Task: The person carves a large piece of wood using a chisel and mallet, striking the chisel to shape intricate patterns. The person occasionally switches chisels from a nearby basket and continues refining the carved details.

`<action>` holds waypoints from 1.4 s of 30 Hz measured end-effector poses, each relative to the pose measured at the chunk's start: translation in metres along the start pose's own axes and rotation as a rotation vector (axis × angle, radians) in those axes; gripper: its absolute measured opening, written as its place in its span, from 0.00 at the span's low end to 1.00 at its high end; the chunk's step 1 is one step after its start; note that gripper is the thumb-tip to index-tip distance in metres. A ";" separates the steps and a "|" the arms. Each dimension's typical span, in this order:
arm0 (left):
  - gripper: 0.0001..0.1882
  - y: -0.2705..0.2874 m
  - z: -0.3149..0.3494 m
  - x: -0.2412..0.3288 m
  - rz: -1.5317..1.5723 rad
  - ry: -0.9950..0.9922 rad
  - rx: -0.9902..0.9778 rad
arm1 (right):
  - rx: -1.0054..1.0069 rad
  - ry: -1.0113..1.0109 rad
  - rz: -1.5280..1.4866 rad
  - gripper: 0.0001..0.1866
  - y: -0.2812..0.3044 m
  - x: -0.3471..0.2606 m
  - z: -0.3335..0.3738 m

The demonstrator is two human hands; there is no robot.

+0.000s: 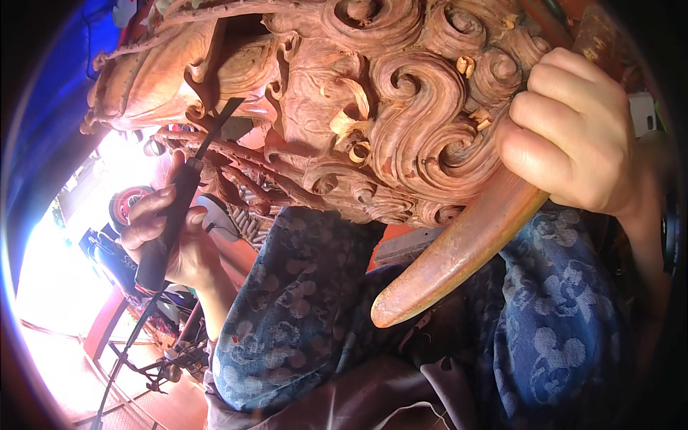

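"Which step seems to be in hand?"

"Relief carving, probably: a dark-handled chisel (179,193) is held in the left hand (188,247), a curved wooden club (459,251) is gripped in the right hand (573,132), and the scrollwork carving (408,136) is positioned above the jeans (279,315), shavings (347,125) caught in it."

"What is called for next?"

"The blade's seating on wood; contact cannot be told."

"Any writing?"

"None can be read."

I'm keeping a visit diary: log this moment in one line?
left hand: holds chisel | right hand: grips curved wooden stick | carving: curled shavings on it
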State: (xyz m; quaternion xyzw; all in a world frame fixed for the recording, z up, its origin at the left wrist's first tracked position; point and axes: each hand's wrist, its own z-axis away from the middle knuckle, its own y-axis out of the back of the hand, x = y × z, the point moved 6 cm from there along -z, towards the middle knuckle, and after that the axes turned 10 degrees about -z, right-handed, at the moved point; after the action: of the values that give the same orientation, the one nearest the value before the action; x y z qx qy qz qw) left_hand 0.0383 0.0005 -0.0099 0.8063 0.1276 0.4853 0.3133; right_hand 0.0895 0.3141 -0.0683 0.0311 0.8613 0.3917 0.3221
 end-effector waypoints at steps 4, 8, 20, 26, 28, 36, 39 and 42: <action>0.19 -0.009 -0.002 -0.003 -0.070 -0.003 -0.037 | -0.039 -0.025 0.002 0.12 0.001 0.002 0.000; 0.17 -0.013 -0.004 -0.010 -0.088 -0.032 -0.129 | -0.039 -0.044 0.008 0.12 -0.001 0.004 0.000; 0.16 0.009 0.004 -0.024 -0.075 -0.116 -0.164 | -0.152 -0.057 0.033 0.14 -0.011 -0.003 0.004; 0.16 -0.004 0.001 -0.027 -0.233 -0.136 -0.080 | -0.194 -0.063 0.110 0.15 -0.005 -0.005 0.003; 0.14 -0.001 0.004 -0.029 -0.369 -0.233 -0.036 | -0.200 -0.049 0.123 0.16 -0.011 -0.004 0.000; 0.10 -0.020 -0.021 -0.017 -0.506 -0.400 -0.094 | -0.244 -0.025 0.207 0.17 -0.006 0.012 -0.013; 0.11 -0.019 -0.017 -0.012 -0.438 -0.436 -0.081 | -0.257 -0.021 0.220 0.18 -0.008 0.013 -0.016; 0.14 -0.015 -0.025 -0.015 -0.216 -0.413 -0.016 | -0.267 -0.024 0.235 0.18 -0.009 0.015 -0.019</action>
State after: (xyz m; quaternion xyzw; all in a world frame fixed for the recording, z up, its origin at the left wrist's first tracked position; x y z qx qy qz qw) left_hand 0.0108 0.0144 -0.0218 0.8676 0.1425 0.2748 0.3891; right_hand 0.0689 0.3000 -0.0733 0.0933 0.7880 0.5374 0.2857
